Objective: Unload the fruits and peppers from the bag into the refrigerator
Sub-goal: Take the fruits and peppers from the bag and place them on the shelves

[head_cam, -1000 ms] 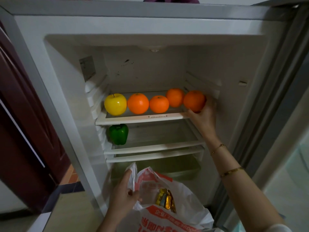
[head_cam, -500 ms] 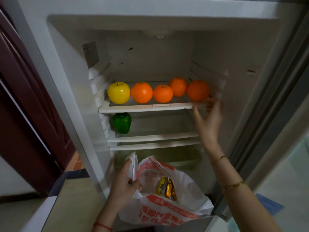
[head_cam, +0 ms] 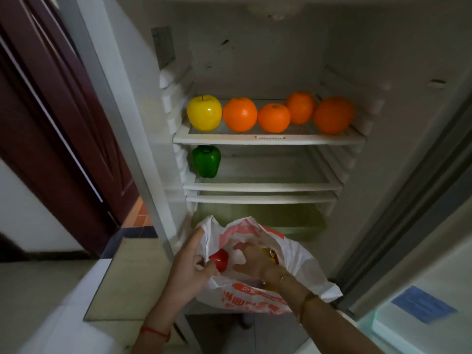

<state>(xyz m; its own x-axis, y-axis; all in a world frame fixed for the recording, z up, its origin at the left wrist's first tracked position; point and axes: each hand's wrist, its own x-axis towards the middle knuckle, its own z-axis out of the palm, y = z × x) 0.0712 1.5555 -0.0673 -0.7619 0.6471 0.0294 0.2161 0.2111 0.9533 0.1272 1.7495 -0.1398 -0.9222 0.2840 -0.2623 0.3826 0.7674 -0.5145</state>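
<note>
Right hand (head_cam: 251,259) reaches into bag (head_cam: 301,261), fingers spread, grasping nothing, beside red pepper (head_cam: 220,259). Left hand (head_cam: 190,264) pinches bag rim open. Oranges, apple already on top shelf (head_cam: 270,137); green pepper (head_cam: 206,161) below. Next: close fingers round red pepper, lift clear.

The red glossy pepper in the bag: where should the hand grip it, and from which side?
Grip the red glossy pepper around its rounded, exposed upper body, coming from above through the white plastic bag mouth. The left hand holds the bag edge open; the right hand hovers there with fingers spread.
</note>
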